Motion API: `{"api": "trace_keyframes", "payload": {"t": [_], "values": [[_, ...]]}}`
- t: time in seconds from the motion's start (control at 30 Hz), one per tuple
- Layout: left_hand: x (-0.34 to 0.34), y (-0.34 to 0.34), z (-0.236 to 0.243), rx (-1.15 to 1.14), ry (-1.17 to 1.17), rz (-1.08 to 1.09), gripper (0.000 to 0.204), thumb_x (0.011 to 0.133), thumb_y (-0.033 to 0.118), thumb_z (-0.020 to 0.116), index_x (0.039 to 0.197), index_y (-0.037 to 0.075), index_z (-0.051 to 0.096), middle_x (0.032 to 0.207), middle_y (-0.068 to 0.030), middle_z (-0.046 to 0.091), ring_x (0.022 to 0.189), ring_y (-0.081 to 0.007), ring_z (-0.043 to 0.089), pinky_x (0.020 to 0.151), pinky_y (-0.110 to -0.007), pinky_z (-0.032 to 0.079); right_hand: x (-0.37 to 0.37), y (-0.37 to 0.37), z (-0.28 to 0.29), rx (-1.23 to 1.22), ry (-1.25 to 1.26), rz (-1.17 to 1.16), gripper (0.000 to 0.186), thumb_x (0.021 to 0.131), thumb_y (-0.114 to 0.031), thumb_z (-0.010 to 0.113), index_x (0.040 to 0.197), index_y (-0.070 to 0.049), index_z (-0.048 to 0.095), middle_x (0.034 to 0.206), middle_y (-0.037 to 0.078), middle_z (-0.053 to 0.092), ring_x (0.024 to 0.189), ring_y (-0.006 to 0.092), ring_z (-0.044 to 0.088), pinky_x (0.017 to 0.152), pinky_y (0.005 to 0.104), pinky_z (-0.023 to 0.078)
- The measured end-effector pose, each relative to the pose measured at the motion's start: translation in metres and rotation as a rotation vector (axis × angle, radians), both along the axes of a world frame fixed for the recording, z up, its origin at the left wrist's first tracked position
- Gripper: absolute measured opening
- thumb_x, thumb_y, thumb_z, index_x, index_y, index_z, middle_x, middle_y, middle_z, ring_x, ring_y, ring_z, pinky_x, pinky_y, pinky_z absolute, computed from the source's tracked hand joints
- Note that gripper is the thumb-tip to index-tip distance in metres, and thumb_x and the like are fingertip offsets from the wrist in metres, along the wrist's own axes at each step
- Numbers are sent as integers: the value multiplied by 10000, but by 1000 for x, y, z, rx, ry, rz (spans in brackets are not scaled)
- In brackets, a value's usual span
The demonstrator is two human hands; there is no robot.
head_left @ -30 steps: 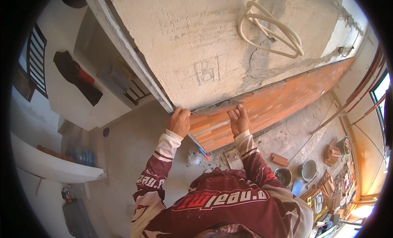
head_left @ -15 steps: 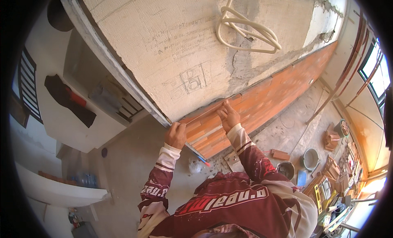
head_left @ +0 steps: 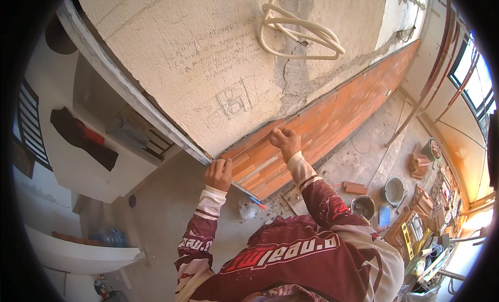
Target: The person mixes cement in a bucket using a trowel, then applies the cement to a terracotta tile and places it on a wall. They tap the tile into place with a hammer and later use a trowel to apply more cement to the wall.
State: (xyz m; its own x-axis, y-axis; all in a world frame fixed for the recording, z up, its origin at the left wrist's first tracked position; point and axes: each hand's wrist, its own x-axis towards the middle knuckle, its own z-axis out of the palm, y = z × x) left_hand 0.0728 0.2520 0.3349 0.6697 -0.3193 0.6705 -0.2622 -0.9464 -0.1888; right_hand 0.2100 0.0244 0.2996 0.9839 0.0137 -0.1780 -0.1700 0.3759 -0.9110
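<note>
My left hand [head_left: 218, 173] is closed on the end of an orange tile strip [head_left: 249, 147] along the top of brick-tile facing [head_left: 343, 115], beside the corner trim [head_left: 156, 126]. My right hand [head_left: 286, 143] is pinched at that strip's top edge, farther right; what its fingertips hold is hidden. Above the hands is a rough cream wall [head_left: 166, 83] with pencil writing, a sketched outline and a coiled white cable [head_left: 301, 37].
Buckets [head_left: 393, 191], stacked tiles [head_left: 420, 164], tools [head_left: 418, 239] and debris lie on the floor at right. A blue-and-red item [head_left: 257, 203] is below the facing. Pipes [head_left: 436, 78] and a window are at right. A dark garment [head_left: 83, 138] lies on a white ledge at left.
The view has shifted, so the wall sits further left. My right hand has moved left and pinched closer. The grey-backed strip seen earlier now lies more in line with the facing.
</note>
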Motion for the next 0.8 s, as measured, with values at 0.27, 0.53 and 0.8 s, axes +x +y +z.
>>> {"api": "trace_keyframes", "payload": {"t": [0.27,0.53,0.8], "values": [[-4,-7,-1,-178,54,89,136,857,30,642,991,48,637,915,-65,577,848,-274,628,677,-366,547,11,-22,9,-562,-96,110,482,855,-282,772,1092,103,606,896,139,698,771,174,693,628,281,571],[1,4,2,-390,144,42,196,895,85,645,1086,41,645,1069,-148,655,927,-312,676,718,-355,570,7,-12,-16,-748,-609,-309,365,757,-255,839,951,-6,658,890,128,642,823,254,649,714,391,519],[-4,-1,5,-292,130,162,144,869,61,661,1013,70,658,910,-81,581,762,-278,658,613,-359,553,10,-13,-15,-716,-602,-223,347,760,-266,836,901,3,668,895,122,647,785,249,656,680,359,529]]}}
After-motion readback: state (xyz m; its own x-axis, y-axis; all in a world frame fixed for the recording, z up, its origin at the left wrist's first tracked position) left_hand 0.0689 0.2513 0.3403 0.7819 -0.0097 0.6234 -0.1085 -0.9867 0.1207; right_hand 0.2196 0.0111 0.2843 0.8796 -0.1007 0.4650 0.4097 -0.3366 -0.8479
